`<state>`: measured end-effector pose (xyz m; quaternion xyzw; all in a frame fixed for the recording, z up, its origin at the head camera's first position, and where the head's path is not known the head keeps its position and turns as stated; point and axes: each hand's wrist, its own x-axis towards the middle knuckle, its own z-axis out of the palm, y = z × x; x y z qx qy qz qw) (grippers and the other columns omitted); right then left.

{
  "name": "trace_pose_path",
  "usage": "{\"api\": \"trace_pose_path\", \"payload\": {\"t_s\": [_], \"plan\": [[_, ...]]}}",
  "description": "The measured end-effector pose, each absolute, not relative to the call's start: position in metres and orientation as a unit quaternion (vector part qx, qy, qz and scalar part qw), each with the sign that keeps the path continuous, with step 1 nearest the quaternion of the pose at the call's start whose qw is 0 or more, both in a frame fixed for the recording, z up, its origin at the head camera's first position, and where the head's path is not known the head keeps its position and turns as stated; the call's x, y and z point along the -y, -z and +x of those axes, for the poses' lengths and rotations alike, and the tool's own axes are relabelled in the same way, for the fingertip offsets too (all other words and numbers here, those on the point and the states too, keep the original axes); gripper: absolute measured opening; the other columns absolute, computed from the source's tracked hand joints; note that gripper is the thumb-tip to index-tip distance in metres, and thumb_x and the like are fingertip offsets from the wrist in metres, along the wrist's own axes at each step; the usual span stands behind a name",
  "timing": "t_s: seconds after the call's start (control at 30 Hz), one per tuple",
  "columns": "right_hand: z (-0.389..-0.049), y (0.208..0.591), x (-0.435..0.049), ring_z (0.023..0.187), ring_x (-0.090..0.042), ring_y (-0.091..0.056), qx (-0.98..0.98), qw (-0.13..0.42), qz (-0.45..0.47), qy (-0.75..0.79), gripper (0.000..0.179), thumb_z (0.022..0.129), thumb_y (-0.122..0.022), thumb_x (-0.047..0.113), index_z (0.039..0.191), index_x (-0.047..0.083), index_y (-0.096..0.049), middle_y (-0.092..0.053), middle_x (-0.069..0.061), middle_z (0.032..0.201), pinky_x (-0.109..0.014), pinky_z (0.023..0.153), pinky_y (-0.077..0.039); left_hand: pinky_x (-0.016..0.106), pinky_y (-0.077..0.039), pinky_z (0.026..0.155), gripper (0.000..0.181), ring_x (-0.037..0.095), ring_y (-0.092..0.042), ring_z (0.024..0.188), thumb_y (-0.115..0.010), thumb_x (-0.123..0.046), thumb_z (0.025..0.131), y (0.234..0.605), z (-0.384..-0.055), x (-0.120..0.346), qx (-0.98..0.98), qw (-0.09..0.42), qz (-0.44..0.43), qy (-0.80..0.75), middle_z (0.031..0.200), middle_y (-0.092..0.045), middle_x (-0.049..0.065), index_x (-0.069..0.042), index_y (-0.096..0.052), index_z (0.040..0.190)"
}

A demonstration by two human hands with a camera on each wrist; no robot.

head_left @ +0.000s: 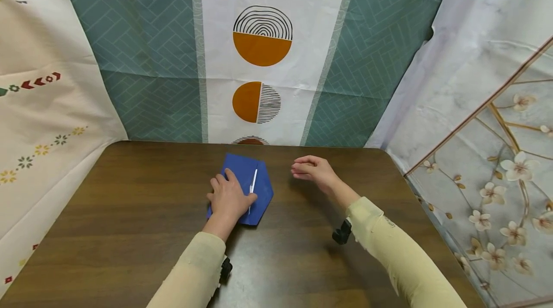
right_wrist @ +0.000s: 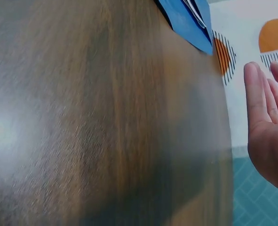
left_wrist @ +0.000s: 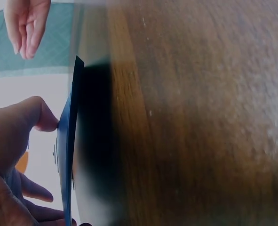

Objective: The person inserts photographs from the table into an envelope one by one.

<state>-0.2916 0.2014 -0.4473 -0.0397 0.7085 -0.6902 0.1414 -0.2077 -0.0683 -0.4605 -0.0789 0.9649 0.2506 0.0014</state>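
A blue folded paper (head_left: 261, 188) with angled corners is near the table's far edge. A narrow white strip (head_left: 253, 181) shows along a fold on its upper face. My left hand (head_left: 229, 197) grips the paper, thumb on its face and fingers spread toward the opposite edge; in the left wrist view, the paper (left_wrist: 69, 155) looks slightly raised above its dark shadow. Some left fingertips are partly hidden behind the paper. To the right, my right hand (head_left: 317, 172) hovers above the table, apart from the paper, holding nothing. Its fingers (right_wrist: 255, 92) are nearly straight.
The brown wooden table (head_left: 142, 231) extends around both hands. A teal and white patterned cloth (head_left: 173, 58) hangs behind it, with a cream cloth (head_left: 52, 106) at left and a floral cloth (head_left: 484, 164) at right. Black wrist devices (head_left: 342, 232) sit by both sleeves.
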Motion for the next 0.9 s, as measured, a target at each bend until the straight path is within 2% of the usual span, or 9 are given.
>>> {"api": "trace_pose_path", "payload": {"t_s": [0.23, 0.63, 0.9], "plan": [[-0.288, 0.452, -0.211, 0.110, -0.029, -0.077, -0.708, 0.154, -0.021, 0.689, 0.047, 0.105, -0.067, 0.007, 0.142, -0.017, -0.052, -0.067, -0.030, 0.133, -0.044, 0.100, -0.058, 0.075, -0.043, 0.103, 0.114, 0.058, -0.036, 0.143, -0.082, -0.052, 0.089, 0.465, -0.205, 0.069, -0.969, 0.003, -0.071, -0.237, 0.156, -0.035, 0.043, 0.014, -0.026, 0.162], [-0.284, 0.453, -0.217, 0.107, -0.024, -0.077, -0.692, 0.175, -0.026, 0.700, 0.049, 0.108, -0.061, 0.007, 0.146, -0.020, -0.046, -0.057, -0.038, 0.144, -0.038, 0.096, -0.060, 0.075, -0.042, 0.105, 0.104, 0.059, -0.041, 0.142, -0.079, -0.049, 0.092, 0.472, -0.200, 0.065, -0.977, -0.009, -0.052, -0.209, 0.158, -0.034, 0.044, 0.013, -0.032, 0.160], [-0.281, 0.453, -0.227, 0.104, -0.020, -0.077, -0.698, 0.179, -0.018, 0.693, 0.048, 0.109, -0.059, 0.008, 0.146, -0.019, -0.046, -0.071, -0.024, 0.130, -0.037, 0.096, -0.060, 0.076, -0.041, 0.102, 0.094, 0.058, -0.043, 0.141, -0.076, -0.043, 0.095, 0.472, -0.199, 0.066, -0.976, -0.021, -0.037, -0.214, 0.157, -0.038, 0.043, 0.012, -0.035, 0.160]]}}
